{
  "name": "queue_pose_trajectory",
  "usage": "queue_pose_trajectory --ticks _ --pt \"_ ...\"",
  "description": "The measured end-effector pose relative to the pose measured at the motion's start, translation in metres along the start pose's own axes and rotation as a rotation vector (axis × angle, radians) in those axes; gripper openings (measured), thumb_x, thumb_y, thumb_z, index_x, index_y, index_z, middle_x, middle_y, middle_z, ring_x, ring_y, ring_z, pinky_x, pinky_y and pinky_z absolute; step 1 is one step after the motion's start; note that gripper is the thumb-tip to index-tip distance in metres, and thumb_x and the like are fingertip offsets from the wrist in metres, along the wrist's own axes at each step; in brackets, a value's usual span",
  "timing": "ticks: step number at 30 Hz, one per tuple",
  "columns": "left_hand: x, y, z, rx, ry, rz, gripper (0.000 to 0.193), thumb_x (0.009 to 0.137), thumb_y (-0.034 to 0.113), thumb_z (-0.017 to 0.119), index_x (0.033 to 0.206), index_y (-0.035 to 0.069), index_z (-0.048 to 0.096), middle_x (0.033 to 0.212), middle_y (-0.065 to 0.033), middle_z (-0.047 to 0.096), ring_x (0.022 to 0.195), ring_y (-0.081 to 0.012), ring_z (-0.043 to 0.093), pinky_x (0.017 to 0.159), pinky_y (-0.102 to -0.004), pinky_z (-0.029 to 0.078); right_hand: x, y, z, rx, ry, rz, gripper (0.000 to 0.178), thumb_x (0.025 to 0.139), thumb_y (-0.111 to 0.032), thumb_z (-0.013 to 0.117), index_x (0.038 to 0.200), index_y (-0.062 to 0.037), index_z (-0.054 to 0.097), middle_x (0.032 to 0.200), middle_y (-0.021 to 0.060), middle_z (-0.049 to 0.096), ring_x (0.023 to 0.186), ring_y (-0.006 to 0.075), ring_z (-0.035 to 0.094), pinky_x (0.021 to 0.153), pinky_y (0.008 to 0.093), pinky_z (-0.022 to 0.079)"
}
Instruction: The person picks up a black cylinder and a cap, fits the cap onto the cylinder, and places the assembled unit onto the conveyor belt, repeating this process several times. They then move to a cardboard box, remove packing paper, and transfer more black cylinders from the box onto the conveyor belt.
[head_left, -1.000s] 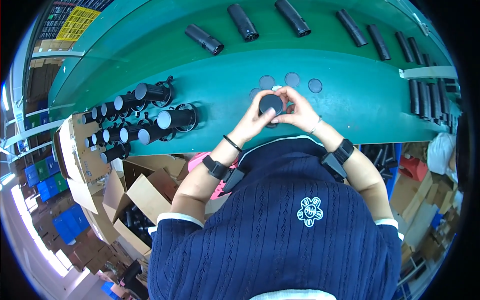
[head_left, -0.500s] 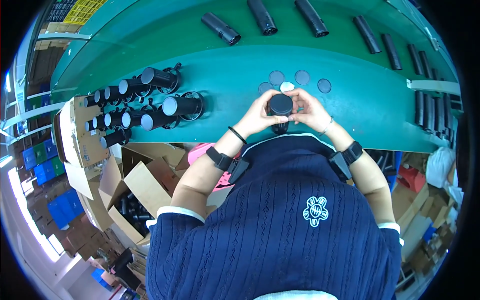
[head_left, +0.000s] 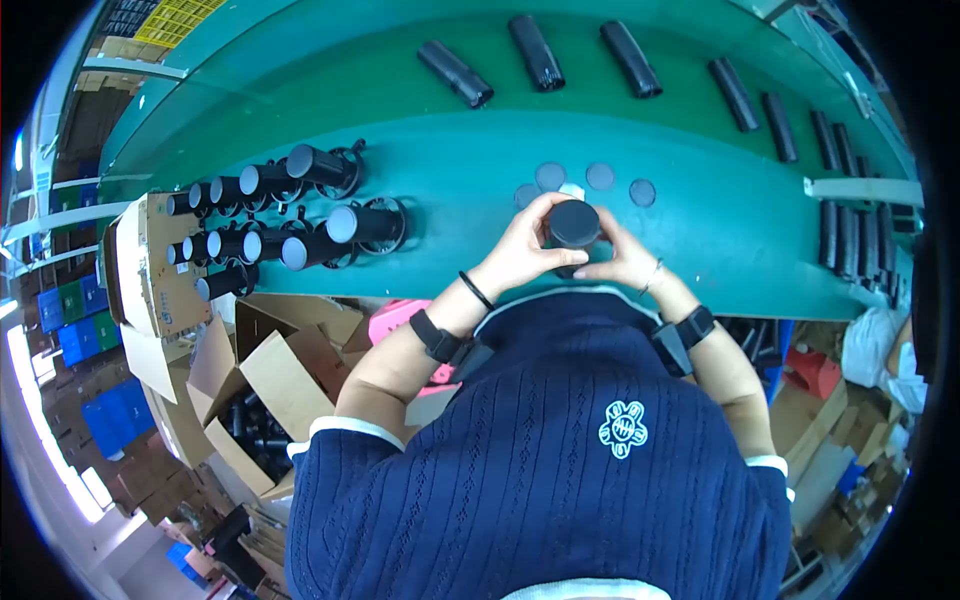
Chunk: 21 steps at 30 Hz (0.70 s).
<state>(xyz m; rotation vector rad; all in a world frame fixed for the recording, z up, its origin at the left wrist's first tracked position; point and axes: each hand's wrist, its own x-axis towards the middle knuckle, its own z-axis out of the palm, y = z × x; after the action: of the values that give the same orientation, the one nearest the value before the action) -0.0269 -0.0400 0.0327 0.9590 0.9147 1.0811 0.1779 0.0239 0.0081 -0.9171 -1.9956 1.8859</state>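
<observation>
Upright in front of my chest is a black cylinder (head_left: 575, 222), its flat round end facing up. My left hand (head_left: 524, 246) is wrapped round its left side, the thumb across the near face. From the right, my right hand (head_left: 624, 260) presses its fingers and thumb to the same cylinder. Its lower part is mostly hidden by the hands. Just beyond lie several thin grey discs (head_left: 600, 176), one partly covered by my left hand. A small white round piece (head_left: 572, 190) shows behind the fingers.
On the left of the green table (head_left: 450, 200) are rows of black cylinders (head_left: 365, 225) with grey ends and ring-shaped bases. Black tubes (head_left: 538, 55) lie along the far side, more stacked at right (head_left: 850, 240). Open cardboard boxes (head_left: 285, 380) stand at lower left.
The view has tilted, so the table sits lower in the picture. The cylinder has moved slightly right of the discs, and its lower end is now more hidden. Both hands still grip it.
</observation>
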Motion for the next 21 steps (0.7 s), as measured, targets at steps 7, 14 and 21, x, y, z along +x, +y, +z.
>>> queue_pose_trajectory --ticks 7,14,21 --pt "0.042 -0.008 -0.002 -0.170 0.379 0.096 0.062 0.081 0.007 0.072 0.129 0.004 0.033 0.112 -0.0066 0.050 0.103 -0.0151 0.052 0.090 -0.0328 0.046 0.036 -0.019 -0.017 -0.103 0.076 0.041 0.075 0.078 -0.021 0.075 0.139 0.0010 0.038 0.130 0.0139 0.051 0.117 0.0219 0.051 0.088 0.0329 0.048" --pt "0.136 0.039 -0.182 0.011 1.097 0.083 0.087 0.063 0.004 0.077 0.127 -0.001 0.019 0.111 -0.0169 0.047 0.096 -0.0257 0.055 0.082 -0.0416 0.050 0.000 0.018 -0.062 0.073 0.406 0.128 0.033 0.086 -0.017 0.066 0.116 -0.0048 0.060 0.078 0.0020 0.064 0.071 0.0097 0.056 0.066 0.0259 0.047" --pt "0.166 0.024 -0.313 0.723 1.288 -0.242 0.105 0.061 0.013 0.084 0.137 0.009 0.012 0.121 -0.0267 0.051 0.105 -0.0362 0.059 0.086 -0.0456 0.051 -0.050 0.077 -0.067 0.022 0.633 0.360 0.019 0.085 -0.012 0.063 0.102 -0.0021 0.065 0.068 0.0023 0.061 0.063 0.0101 0.056 0.062 0.0264 0.047"
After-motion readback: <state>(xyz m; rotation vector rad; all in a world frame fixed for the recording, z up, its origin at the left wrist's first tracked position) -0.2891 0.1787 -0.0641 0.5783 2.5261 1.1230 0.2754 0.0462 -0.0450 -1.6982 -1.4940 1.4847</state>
